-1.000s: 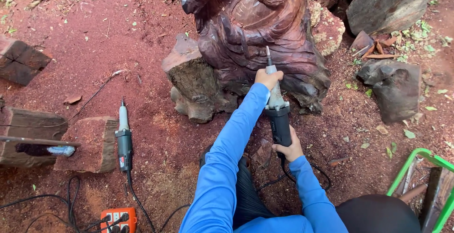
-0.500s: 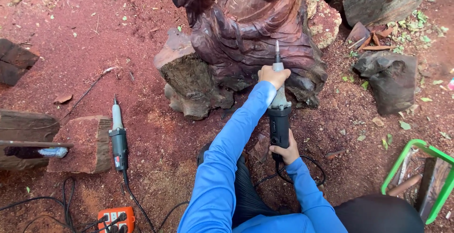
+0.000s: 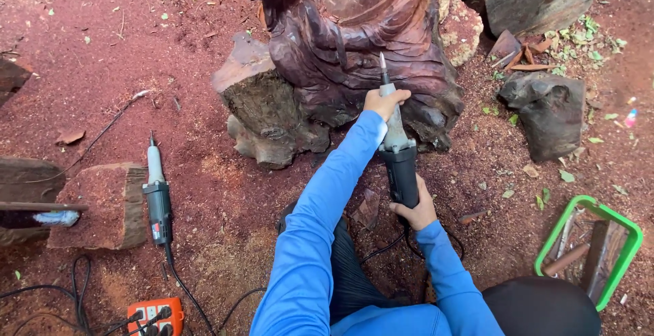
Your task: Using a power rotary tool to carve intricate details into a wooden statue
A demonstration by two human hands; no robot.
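Observation:
A dark reddish-brown carved wooden statue (image 3: 361,29) stands on a rough stump base (image 3: 262,114) on red sawdust-covered ground. I hold a long-necked die grinder (image 3: 398,152) pointed up at the carving. My left hand (image 3: 385,101) grips its grey neck near the tip, which touches the lower folds of the statue. My right hand (image 3: 417,210) wraps the black body at the rear, where the cord leaves. Both arms wear blue sleeves.
A second grinder (image 3: 157,193) lies on the ground to the left, its cord running to an orange power strip (image 3: 155,315). Wood blocks (image 3: 102,206) sit at the left, a dark wood chunk (image 3: 548,108) at the right, and a green basket (image 3: 591,251) with tools lower right.
The view has shifted, so the statue sits higher and further left in the frame. My hands keep the same grip on the grinder, its tip still against the carving.

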